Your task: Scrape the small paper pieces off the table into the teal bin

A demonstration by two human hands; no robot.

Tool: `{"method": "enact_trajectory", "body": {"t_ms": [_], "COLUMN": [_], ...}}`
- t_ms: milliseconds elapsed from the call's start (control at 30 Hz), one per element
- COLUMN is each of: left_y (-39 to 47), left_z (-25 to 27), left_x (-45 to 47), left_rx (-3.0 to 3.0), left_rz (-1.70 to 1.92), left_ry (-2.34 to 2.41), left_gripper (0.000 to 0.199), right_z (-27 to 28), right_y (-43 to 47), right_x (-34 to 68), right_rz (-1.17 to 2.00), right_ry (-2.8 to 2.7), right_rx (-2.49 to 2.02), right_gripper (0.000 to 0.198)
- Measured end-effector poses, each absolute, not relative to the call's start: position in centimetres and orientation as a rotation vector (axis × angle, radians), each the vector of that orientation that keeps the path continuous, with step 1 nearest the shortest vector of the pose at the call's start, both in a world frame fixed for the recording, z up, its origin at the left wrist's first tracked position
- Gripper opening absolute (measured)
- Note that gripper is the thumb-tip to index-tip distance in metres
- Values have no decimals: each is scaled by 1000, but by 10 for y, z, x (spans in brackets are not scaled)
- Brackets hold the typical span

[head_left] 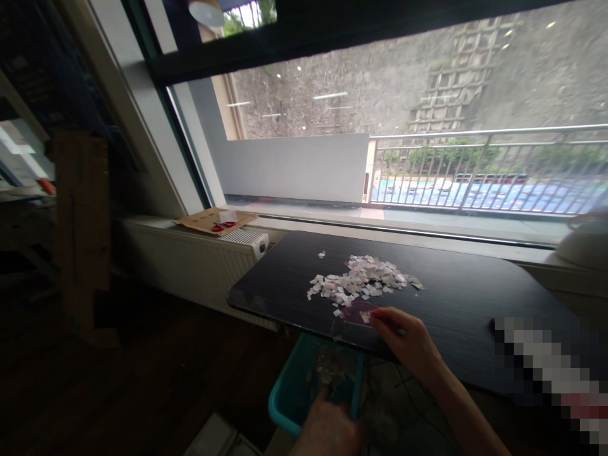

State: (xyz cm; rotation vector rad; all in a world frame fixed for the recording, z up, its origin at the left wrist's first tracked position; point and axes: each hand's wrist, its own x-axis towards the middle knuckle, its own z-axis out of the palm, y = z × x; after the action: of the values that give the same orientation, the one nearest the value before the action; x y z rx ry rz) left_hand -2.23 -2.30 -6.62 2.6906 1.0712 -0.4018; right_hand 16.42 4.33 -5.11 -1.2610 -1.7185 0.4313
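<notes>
My right hand [401, 332] is at the front edge of the dark table [456, 278]. Its thumb and fingers pinch a see-through pink plastic piece [354, 311], with a few small scraps showing at it. Just beyond lies a loose pile of small whitish and pink paper scraps [368, 277]. Lower down, my left hand [327, 424] reaches over a teal bin [281, 400] below the table edge. Motion blurs this hand, and its fingers are hard to make out. Pale bits show dimly inside the bin, near the fingertips.
Red-handled scissors [223, 225] rest on brown cardboard [194, 220] on the sill above a white radiator [209, 256]. A tall cardboard piece [80, 234] stands at left. Behind the table is a large window [304, 107]. A pixelated patch covers the right edge.
</notes>
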Motion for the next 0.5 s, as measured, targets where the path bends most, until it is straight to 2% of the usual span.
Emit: {"method": "enact_trajectory", "body": {"t_ms": [500], "left_y": [-25], "left_z": [-68], "left_x": [-23], "left_rx": [2728], "left_rz": [-391], "left_ry": [1096], "left_gripper": [11], "right_z": [-51], "right_y": [43], "right_x": [165], "right_rz": [366], "right_ry": [-1692], "right_rx": [-1313], "right_gripper": [23]}}
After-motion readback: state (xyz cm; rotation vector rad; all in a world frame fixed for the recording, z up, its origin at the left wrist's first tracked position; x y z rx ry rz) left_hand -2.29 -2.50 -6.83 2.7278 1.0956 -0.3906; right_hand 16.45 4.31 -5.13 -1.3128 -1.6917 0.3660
